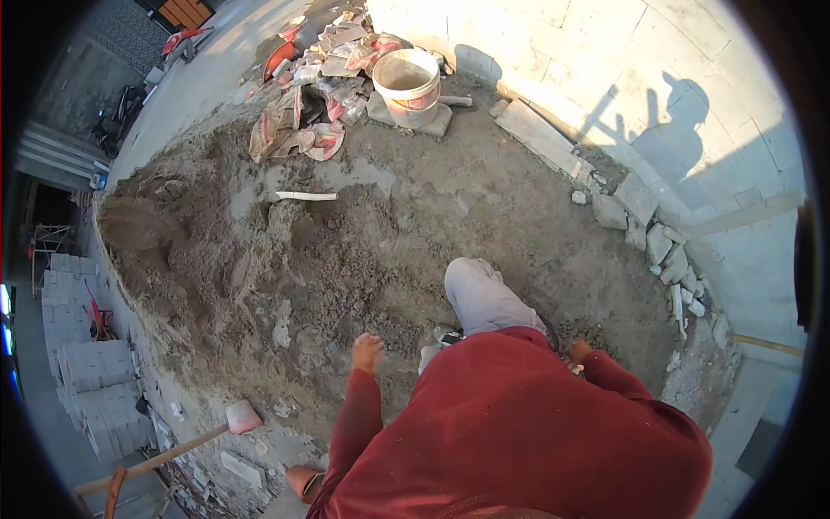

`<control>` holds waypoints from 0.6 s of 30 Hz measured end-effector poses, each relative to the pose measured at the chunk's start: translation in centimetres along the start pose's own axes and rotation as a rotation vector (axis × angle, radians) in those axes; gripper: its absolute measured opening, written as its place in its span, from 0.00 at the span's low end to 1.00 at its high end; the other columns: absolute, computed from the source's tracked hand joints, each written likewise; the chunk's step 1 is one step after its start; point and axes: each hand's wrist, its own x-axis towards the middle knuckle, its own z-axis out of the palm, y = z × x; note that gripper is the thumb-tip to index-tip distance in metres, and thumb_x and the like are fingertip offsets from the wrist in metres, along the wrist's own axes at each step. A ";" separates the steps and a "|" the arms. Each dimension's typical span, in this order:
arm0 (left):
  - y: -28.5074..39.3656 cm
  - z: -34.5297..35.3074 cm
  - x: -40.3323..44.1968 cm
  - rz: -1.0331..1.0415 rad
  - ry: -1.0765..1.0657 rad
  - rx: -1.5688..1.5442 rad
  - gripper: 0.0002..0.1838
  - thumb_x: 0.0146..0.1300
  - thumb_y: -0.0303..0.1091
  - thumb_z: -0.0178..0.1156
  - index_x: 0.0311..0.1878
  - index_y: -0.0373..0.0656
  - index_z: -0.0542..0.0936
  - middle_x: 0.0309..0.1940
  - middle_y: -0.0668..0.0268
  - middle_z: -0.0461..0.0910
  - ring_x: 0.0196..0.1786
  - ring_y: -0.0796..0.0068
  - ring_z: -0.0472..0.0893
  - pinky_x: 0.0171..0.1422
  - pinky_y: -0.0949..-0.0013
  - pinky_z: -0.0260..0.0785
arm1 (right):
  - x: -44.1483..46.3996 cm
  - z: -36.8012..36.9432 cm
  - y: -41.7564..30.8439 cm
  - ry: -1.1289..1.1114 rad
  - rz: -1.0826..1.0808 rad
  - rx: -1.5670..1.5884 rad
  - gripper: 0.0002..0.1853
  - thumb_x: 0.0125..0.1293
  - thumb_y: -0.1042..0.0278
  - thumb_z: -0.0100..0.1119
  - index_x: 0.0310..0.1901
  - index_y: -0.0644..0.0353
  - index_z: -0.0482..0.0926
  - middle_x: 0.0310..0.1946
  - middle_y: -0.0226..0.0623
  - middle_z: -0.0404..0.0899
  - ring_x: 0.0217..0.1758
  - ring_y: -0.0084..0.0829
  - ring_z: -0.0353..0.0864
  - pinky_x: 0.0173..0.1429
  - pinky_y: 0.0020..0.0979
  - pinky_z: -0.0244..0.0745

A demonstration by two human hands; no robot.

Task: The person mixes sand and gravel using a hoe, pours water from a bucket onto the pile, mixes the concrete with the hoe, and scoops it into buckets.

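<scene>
My left hand (367, 353) hangs above the loose grey-brown sand (324, 298), its fingers loosely spread with nothing visible in them. On the other side of my body, my right hand (579, 351) is close to my hip, partly hidden by the red sleeve and shirt; its fingers and anything in them cannot be made out. My bent knee in pale trousers (488, 298) extends forward between the hands. Ahead of my left hand, a short white handle or pipe (307, 196) sticks out of the sand.
A pale bucket (406, 91) stands on a slab beside crumpled sacks (298, 125). Broken stones (635, 199) line the sunlit block wall (553, 52). At lower left lie a long-handled tool (177, 451) and a white slab (243, 470). Stacked blocks (91, 368) stand farther left.
</scene>
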 end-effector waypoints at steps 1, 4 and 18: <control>5.4 2.4 1.7 0.076 -0.059 -0.015 0.31 0.68 0.40 0.62 0.72 0.43 0.66 0.55 0.61 0.81 0.53 0.65 0.82 0.50 0.59 0.73 | 0.4 -2.3 -1.6 -0.025 0.415 0.828 0.10 0.61 0.63 0.58 0.37 0.57 0.86 0.32 0.38 0.87 0.36 0.37 0.89 0.42 0.38 0.83; 19.4 8.5 4.9 0.154 -0.184 0.093 0.32 0.69 0.41 0.60 0.73 0.42 0.64 0.59 0.60 0.79 0.54 0.65 0.82 0.54 0.60 0.73 | 6.0 -6.0 -1.5 -0.066 0.344 0.952 0.10 0.68 0.65 0.55 0.43 0.60 0.82 0.36 0.40 0.86 0.34 0.35 0.87 0.36 0.39 0.83; 45.4 5.5 30.5 0.260 -0.496 1.349 0.22 0.70 0.42 0.58 0.64 0.46 0.74 0.49 0.61 0.82 0.46 0.63 0.83 0.46 0.55 0.75 | 44.9 -51.2 12.0 0.724 0.489 1.501 0.14 0.61 0.63 0.55 0.37 0.64 0.84 0.30 0.48 0.85 0.36 0.45 0.87 0.40 0.42 0.79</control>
